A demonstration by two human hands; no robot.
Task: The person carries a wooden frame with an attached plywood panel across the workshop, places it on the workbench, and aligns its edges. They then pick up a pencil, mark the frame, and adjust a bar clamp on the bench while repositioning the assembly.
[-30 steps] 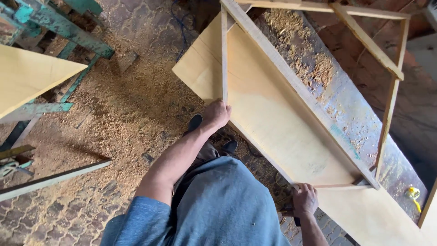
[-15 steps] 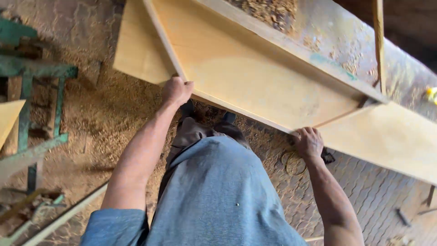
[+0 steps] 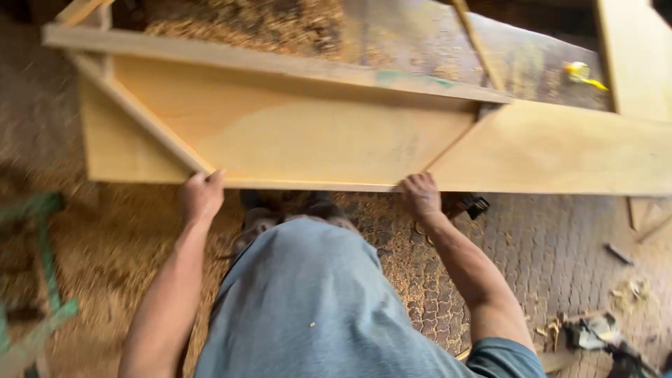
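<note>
A large pale plywood panel [image 3: 308, 143] with thin wooden battens fixed across it lies in front of me, over a sawdust-covered workbench [image 3: 392, 42]. My left hand [image 3: 201, 196] grips the panel's near edge where a diagonal batten [image 3: 140, 115] ends. My right hand [image 3: 420, 194] holds the same near edge further right, by another batten joint. A long batten [image 3: 266, 64] runs along the panel's far side. My grey-blue shirt fills the lower middle of the view.
Sawdust covers the paved floor at left. A green metal frame [image 3: 38, 231] stands at far left. A yellow object [image 3: 582, 73] lies on the bench at upper right. Wood scraps and a tool [image 3: 595, 332] lie on the floor at lower right.
The view has swung so the panel now lies nearly level across the frame. Both hands keep hold of its near edge, now spread wider apart.
</note>
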